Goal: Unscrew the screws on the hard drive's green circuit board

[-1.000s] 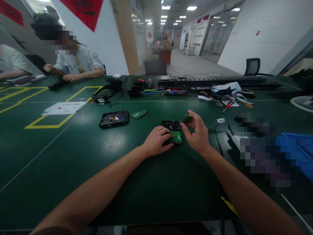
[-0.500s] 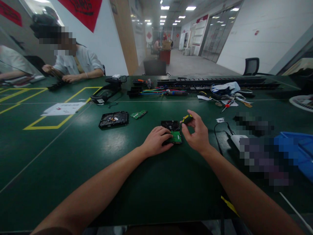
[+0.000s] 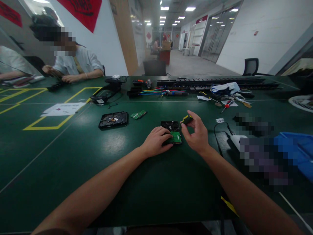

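"On the green tabletop, where is the handled piece placed?"

"Near the middle, between the two hands — a hard drive is laid flat there, and a green circuit board is seen on its near part."

"And by what is it steadied?"

"By the left hand: the fingers are draped over the drive's left side, the thumb is set at the near edge, and the drive is gripped between them."

"What is held in the right hand?"

"A yellow-and-dark screwdriver. Its handle is pinched between thumb and fingertips, tilted, with the shaft directed down toward the drive. Whether a screw is touched by the tip cannot be told — too little of it is shown."

"What is seen round about?"

"To the left, a second hard drive is set down, with a loose circuit board just beside it. Farther left, a printed sheet is spread over yellow tape lines. To the right, a red-handled screwdriver is seen near a crumpled cloth, and a blue plastic bin is placed at the far right."
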A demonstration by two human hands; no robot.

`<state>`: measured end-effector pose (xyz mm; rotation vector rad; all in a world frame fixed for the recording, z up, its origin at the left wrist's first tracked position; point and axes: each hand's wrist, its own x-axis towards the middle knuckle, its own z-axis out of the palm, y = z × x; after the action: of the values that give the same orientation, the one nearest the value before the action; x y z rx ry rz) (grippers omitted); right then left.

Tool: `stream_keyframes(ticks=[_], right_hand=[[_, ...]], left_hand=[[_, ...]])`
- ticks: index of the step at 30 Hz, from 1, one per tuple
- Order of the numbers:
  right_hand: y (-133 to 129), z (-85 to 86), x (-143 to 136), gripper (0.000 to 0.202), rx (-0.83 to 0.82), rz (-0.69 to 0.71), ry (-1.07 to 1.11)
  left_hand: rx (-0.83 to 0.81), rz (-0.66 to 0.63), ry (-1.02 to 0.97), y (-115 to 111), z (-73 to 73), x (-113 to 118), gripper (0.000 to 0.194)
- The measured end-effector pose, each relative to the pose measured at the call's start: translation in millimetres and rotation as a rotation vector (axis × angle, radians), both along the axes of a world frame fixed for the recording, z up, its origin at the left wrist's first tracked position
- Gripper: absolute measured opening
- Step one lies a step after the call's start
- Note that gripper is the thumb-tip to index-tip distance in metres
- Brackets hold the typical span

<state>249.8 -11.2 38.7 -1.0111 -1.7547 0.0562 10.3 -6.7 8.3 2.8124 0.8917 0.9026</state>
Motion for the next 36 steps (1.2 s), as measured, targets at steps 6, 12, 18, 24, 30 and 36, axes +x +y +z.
stream_keyframes(ticks=[6, 12, 18, 24, 30, 36], right_hand=[[-0.1, 0.7, 1.0, 0.066, -0.003, 0.005, -0.003], [-0.3, 0.8, 0.3, 0.065, -0.006, 0.002, 0.001], [-0.4, -0.4, 1.0, 0.065, -0.007, 0.013, 0.006], [-0.5, 0.5, 1.5, 0.065, -0.013, 0.011, 0.007], [-0.9, 1.5, 0.4, 0.064, -0.005, 0.017, 0.001], [-1.8, 2.4, -0.8, 0.064, -0.003, 0.014, -0.008]], left_hand=[[-0.007, 0.006, -0.005, 0.9, -3.4, -0.7, 0.032], [-0.02, 0.007, -0.016, -0.4, -0.9, -0.5, 0.03], [-0.021, -0.001, -0.015, -0.9, 0.7, -0.3, 0.031], [-0.015, 0.008, -0.018, -0.8, -0.4, -0.4, 0.03], [-0.02, 0.006, -0.017, 0.0, -1.6, -0.2, 0.03], [-0.007, -0.002, -0.018, -0.2, -0.1, -0.4, 0.03]])
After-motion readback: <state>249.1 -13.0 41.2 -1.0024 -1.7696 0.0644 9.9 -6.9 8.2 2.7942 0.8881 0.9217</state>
